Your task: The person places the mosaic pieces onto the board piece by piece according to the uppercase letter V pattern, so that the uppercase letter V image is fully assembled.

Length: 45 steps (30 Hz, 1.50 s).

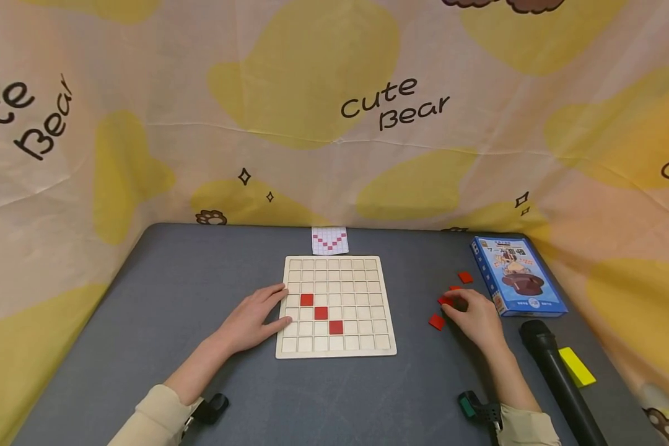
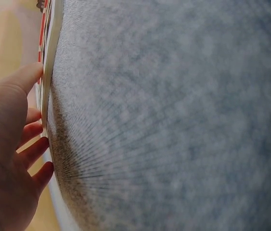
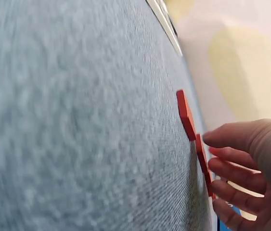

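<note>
A pale wooden grid board (image 1: 362,297) lies on the table, with three red square tiles in a descending diagonal, one of them a red tile (image 1: 321,313) in the middle. My left hand (image 1: 251,319) rests at the board's left edge, thumb and fingertips spread along the rim. To the right of the board, my right hand (image 1: 476,316) is over the loose red tiles, thumb and forefinger right at one red tile (image 1: 443,300). In the right wrist view the thumb and fingers (image 3: 236,175) are apart, beside a flat tile (image 3: 200,153). Another red tile (image 1: 437,321) lies nearer the front.
Behind the board is a small pattern card (image 1: 330,241) with a V of pink-red squares. A loose red tile (image 1: 465,277) lies near a blue box (image 1: 518,279). At the right are a black microphone (image 1: 560,378) and a yellow block (image 1: 577,367). A patterned cloth (image 1: 290,124) hangs behind.
</note>
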### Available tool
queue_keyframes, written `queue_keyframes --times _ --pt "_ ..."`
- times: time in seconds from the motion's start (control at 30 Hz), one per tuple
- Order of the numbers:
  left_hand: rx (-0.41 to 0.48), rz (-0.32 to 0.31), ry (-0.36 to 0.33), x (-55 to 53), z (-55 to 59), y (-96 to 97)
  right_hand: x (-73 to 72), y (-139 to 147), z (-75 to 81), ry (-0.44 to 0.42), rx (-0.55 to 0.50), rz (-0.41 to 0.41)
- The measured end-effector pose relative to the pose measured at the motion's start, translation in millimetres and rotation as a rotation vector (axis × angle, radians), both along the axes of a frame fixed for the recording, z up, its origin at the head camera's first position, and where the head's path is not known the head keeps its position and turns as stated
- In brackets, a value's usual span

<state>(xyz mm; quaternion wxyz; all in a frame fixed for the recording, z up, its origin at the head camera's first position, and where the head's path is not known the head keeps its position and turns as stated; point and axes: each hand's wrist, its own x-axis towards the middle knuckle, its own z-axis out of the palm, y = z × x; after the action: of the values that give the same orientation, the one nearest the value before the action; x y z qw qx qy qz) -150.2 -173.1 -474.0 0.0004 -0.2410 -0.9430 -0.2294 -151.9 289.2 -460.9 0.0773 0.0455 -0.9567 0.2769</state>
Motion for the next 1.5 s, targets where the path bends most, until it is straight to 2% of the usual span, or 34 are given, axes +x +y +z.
queue_keyframes --times 0.1,0.33,0.67,0.87,1.23,1.5 --pt "0.002 -0.004 -0.008 -0.4 0.0 -0.4 0.1 2 -0.9 -0.027 0.009 0.001" --pt "-0.007 -0.001 -0.017 -0.8 -1.1 -1.4 -5.0 -6 -5.6 -0.007 -0.028 0.060" --pt "0.000 -0.003 -0.025 -0.2 -1.0 -2.3 -4.4 -5 -4.4 -0.051 0.010 -0.003" --pt "-0.007 -0.003 -0.021 -0.7 -1.7 -2.3 -5.4 -8 -5.3 -0.038 0.009 -0.008" --pt "-0.008 -0.006 -0.032 -1.5 -1.4 -1.8 -12.3 -37 -1.6 -0.004 -0.039 0.054" --pt "-0.008 -0.003 -0.040 -2.0 -0.6 -1.2 -20.3 -69 -2.0 -0.025 -0.092 0.096"
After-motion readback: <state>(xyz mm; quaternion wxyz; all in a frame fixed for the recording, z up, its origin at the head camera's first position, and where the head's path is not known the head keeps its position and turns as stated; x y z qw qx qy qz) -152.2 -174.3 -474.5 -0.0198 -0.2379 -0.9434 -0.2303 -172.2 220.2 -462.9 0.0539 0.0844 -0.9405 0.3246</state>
